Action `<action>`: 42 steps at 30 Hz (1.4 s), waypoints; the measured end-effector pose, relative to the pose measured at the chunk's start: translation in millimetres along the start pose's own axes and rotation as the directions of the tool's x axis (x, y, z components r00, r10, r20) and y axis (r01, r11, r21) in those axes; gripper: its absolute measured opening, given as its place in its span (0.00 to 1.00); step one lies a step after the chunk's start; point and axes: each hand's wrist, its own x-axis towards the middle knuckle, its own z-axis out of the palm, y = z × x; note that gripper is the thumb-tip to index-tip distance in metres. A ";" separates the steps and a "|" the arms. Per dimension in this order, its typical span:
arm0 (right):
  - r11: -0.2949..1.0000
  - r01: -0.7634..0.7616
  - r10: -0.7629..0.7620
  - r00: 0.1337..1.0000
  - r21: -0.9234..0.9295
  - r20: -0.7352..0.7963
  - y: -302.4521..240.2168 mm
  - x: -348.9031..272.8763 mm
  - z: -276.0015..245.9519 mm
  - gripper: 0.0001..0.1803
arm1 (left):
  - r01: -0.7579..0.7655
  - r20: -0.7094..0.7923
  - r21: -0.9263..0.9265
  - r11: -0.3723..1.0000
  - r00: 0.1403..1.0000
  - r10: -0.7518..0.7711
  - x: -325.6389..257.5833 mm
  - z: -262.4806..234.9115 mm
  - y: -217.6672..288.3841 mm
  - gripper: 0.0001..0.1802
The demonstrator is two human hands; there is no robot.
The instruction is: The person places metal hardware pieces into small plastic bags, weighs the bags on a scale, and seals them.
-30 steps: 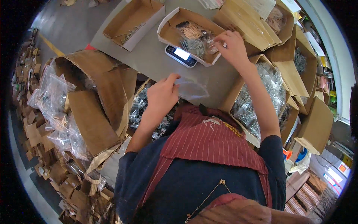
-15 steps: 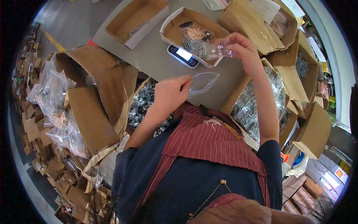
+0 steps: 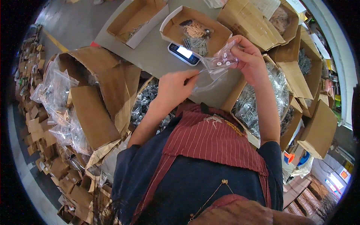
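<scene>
My left hand (image 3: 176, 85) pinches the edge of a clear plastic bag (image 3: 205, 88), which hangs over the grey table. In my right hand (image 3: 247, 54) is a small clear packet (image 3: 221, 63) with several little white round pieces inside. The packet's lower end meets the bag's mouth close to my left fingertips; whether any of it is inside I cannot tell. Beyond my hands, a white-sided cardboard tray (image 3: 170, 28) holds wooden dowels (image 3: 195, 29) and grey screws (image 3: 198, 45) in clear bags. A small device with a lit screen (image 3: 184, 52) lies against the tray's near side.
Another cardboard tray (image 3: 117, 28) with a few metal pins stands at the far left. Open cartons (image 3: 247, 22) crowd the right side, one holding clear bags of metal parts (image 3: 249, 107). At left are a large brown carton (image 3: 108, 80) and hanging bagged parts (image 3: 56, 90).
My right hand has brought the small packet from over the tray toward me and down to the bag's mouth. My left hand has shifted slightly right, still pinching the bag.
</scene>
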 end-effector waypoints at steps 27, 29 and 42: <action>0.531 0.499 -0.130 0.846 -0.684 0.517 6.2 -1.0 27.4 0.09 | 0.255 0.332 -0.323 0.912 0.932 -0.143 1.1 -9.8 3.4 0.13; 0.565 0.465 -0.027 0.836 -0.682 0.547 6.9 1.4 27.5 0.09 | 0.291 0.342 -0.385 0.876 0.926 -0.158 0.3 -8.0 -2.0 0.13; -0.184 -0.025 -0.021 1.000 -0.983 -0.022 85.2 122.2 21.0 0.22 | 0.317 0.287 -0.470 0.824 0.937 -0.198 -1.1 5.8 -0.8 0.11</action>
